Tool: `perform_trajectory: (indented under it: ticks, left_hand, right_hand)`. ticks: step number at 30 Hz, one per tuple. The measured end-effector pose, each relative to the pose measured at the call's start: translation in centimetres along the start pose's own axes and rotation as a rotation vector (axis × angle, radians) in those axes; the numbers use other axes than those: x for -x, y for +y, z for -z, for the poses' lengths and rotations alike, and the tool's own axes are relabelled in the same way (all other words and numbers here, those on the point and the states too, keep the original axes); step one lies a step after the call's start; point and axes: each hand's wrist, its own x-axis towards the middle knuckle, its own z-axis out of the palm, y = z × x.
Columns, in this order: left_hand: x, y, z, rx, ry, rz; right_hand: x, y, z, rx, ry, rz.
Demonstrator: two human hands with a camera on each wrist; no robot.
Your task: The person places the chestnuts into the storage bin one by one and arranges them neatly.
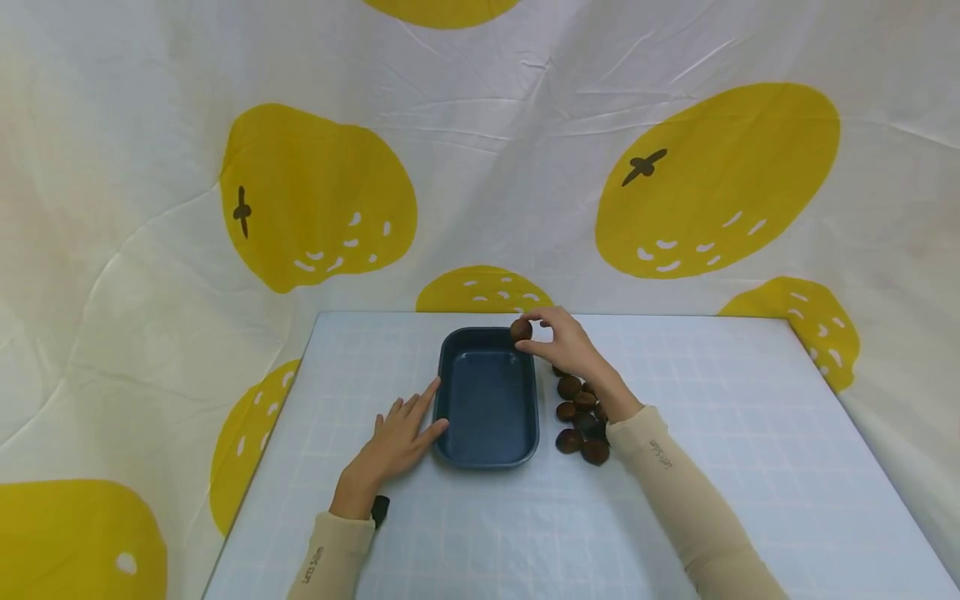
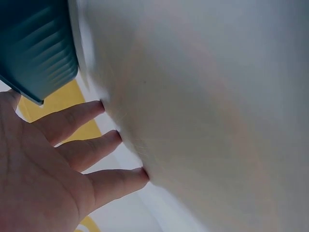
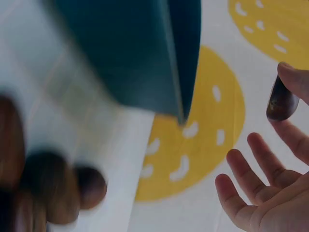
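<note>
A dark blue rectangular tray [image 1: 487,461] lies on the table with its inside bare. Between thumb and index finger, my right hand [image 1: 566,343] pinches a brown chestnut [image 1: 521,331] above the tray's far right corner. The right wrist view shows the same chestnut [image 3: 282,102] held edge-on, the other fingers spread. My left hand [image 1: 397,440] lies at the tray's left side, index finger and thumb at its rim. In the left wrist view, three fingertips of that hand rest on the table. A pile of chestnuts [image 1: 568,387] sits right of the tray, partly hidden beneath my right forearm.
A pale checked cloth covers the table [image 1: 750,467]. Behind it hangs a white curtain [image 1: 487,167] with big yellow fruit prints. A black band [image 1: 380,510] shows at my left wrist.
</note>
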Motion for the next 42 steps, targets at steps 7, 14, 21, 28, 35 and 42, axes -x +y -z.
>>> perform_trajectory:
  ticks: [7,14,21,28,35,42]
  left_hand:
    - [0.0,-0.1,-0.1,0.009,0.002,0.002]
    - [-0.1,-0.2,-0.2,0.011,-0.003,-0.003]
    - [0.0,-0.1,0.0,0.013,-0.008,-0.009]
    - [-0.1,-0.2,0.0,0.016,-0.01,-0.007]
    - [0.0,-0.1,0.0,0.015,-0.003,-0.017]
    - [-0.1,-0.1,0.0,-0.002,-0.013,-0.009]
  right_hand:
    - [-2.0,-1.5,-3.1,-0.102,-0.028,-0.005]
    - [-3.3,-2.1,-6.6,-0.195,-0.038,-0.128]
    - [-4.2,-2.0,-9.6,-0.21,-0.012,-0.268]
    - [-4.6,-0.8,-11.9,-0.126,-0.002,-0.308]
    - [-4.5,-0.1,-12.7,-0.022,0.02,-0.25]
    - [-4.4,0.5,-13.4,0.18,-0.02,-0.172]
